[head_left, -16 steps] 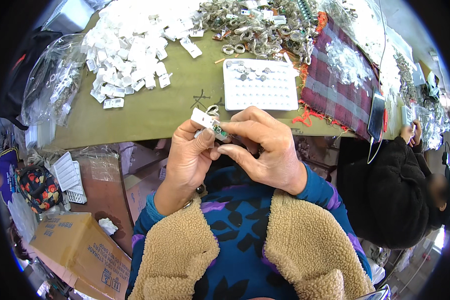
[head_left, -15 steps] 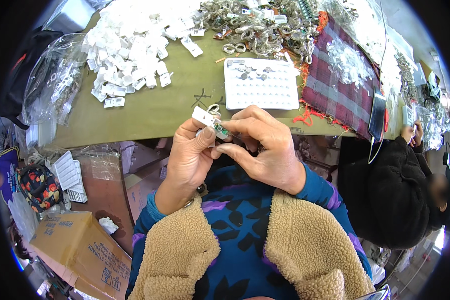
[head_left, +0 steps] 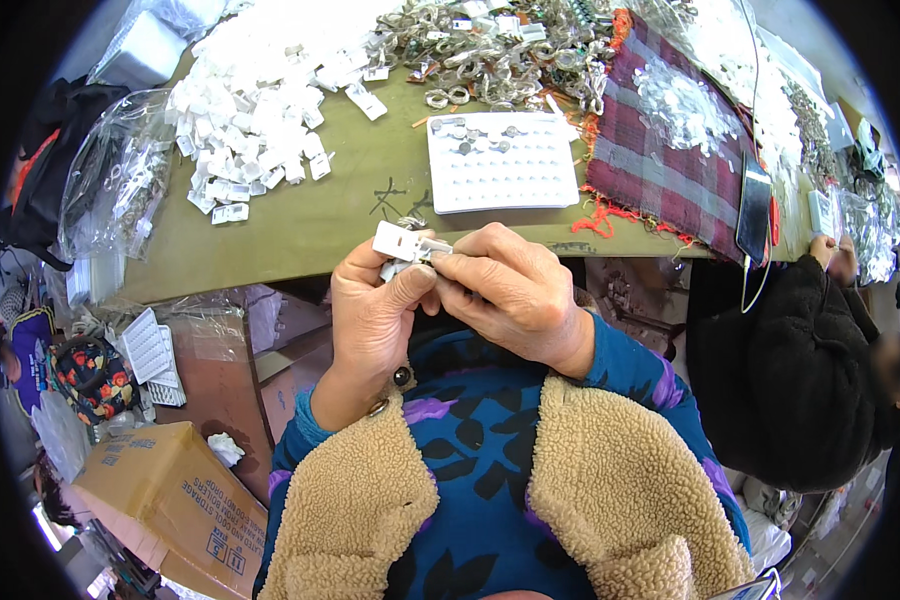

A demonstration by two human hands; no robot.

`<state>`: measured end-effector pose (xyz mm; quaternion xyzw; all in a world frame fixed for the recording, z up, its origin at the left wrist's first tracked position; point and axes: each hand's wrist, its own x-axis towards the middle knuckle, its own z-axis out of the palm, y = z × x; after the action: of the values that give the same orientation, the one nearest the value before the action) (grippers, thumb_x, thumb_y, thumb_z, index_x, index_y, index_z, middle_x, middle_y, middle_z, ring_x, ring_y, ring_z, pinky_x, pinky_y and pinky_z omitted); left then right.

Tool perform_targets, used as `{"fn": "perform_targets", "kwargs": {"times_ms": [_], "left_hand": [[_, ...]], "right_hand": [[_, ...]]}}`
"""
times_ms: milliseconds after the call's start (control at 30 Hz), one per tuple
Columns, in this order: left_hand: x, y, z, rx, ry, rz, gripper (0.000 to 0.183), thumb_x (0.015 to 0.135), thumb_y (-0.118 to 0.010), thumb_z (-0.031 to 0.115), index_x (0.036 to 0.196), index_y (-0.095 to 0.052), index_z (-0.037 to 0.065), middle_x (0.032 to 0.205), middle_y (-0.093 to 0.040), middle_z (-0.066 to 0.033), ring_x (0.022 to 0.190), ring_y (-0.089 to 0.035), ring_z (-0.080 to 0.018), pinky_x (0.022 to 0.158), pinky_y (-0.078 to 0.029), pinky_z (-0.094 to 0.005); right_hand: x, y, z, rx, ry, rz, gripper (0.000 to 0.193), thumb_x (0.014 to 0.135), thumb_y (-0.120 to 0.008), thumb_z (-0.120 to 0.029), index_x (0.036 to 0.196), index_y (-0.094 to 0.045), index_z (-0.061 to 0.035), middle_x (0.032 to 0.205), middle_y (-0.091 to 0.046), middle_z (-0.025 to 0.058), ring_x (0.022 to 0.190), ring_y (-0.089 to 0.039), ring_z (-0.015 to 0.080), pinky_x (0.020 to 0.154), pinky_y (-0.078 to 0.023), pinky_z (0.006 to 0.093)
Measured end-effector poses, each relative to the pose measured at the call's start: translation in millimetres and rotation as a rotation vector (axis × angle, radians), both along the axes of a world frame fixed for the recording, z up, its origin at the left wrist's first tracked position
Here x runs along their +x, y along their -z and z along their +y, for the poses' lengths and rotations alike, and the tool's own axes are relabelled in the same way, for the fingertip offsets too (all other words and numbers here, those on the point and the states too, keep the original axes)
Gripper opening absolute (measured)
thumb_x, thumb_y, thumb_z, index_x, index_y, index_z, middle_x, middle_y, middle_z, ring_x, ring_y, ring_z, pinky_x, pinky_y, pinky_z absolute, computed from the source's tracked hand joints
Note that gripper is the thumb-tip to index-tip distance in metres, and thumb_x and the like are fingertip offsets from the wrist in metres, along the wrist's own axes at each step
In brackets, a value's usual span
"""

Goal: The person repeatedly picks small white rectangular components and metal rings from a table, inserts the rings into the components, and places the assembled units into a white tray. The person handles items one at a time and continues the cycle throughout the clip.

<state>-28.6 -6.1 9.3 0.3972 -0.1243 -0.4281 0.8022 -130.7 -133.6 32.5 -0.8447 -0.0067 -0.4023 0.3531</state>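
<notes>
Close to the table's front edge, my left hand [head_left: 370, 315] pinches a small white plastic casing [head_left: 394, 241] between thumb and fingers. A coiled grey cable [head_left: 410, 223] shows just behind the casing. My right hand [head_left: 515, 295] meets it from the right, its thumb and fingertips closed at a small pale piece [head_left: 436, 249] against the casing's side. Fingers cover much of that piece, so its full shape is hidden. Beyond the hands lies a white tray [head_left: 505, 190] with rows of small pegs or hollows and several round metal cells in its far rows.
A heap of white casings [head_left: 260, 110] covers the table's far left. Coiled cables [head_left: 500, 65] are piled at the back. On the right, a plaid cloth [head_left: 660, 150] bears clear small parts, beside a phone [head_left: 755, 220]. A co-worker in black [head_left: 800, 370] sits at right; a cardboard box [head_left: 170, 500] stands lower left.
My right fingers have closed in on the casing. The green circuit board seen between the hands earlier is now out of sight. The whole view has shifted slightly.
</notes>
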Motion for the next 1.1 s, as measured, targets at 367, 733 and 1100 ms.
{"fn": "perform_targets", "kwargs": {"times_ms": [367,733,1100], "left_hand": [[6.2,-4.3,0.9,0.027,-0.009,-0.274,0.024,0.077,-0.083,0.005,0.094,-0.066,-0.001,0.083,-0.066,-0.0053,0.062,-0.056,-0.0069,0.049,-0.045,-0.0196],[4.6,-3.5,-4.3,-0.101,-0.055,-0.329,0.022,0.084,-0.076,0.002,0.096,-0.058,-0.002,0.097,-0.063,-0.0129,0.065,-0.063,-0.0137,0.049,-0.051,-0.0215],[0.2,-1.3,-2.0,-0.056,-0.125,-0.602,0.022,0.084,-0.077,0.003,0.097,-0.061,-0.002,0.097,-0.062,-0.0126,0.069,-0.064,-0.0117,0.053,-0.051,-0.0198]], "right_hand": [[-11.7,-3.1,-11.6,0.093,-0.207,0.121,0.031,0.073,-0.076,0.006,0.104,-0.069,0.0022,0.089,-0.062,0.013,0.072,-0.063,0.0226,0.061,-0.051,0.0306],[-15.3,-8.6,5.0,0.45,0.009,0.28,0.015,0.076,-0.068,0.005,0.088,-0.062,-0.0012,0.085,-0.057,0.009,0.061,-0.053,0.0179,0.054,-0.044,0.0287],[-12.0,-2.2,2.8,0.517,0.019,0.238,0.009,0.08,-0.067,0.005,0.085,-0.061,0.0013,0.082,-0.06,0.0025,0.06,-0.048,0.0016,0.049,-0.036,0.0194]]}}
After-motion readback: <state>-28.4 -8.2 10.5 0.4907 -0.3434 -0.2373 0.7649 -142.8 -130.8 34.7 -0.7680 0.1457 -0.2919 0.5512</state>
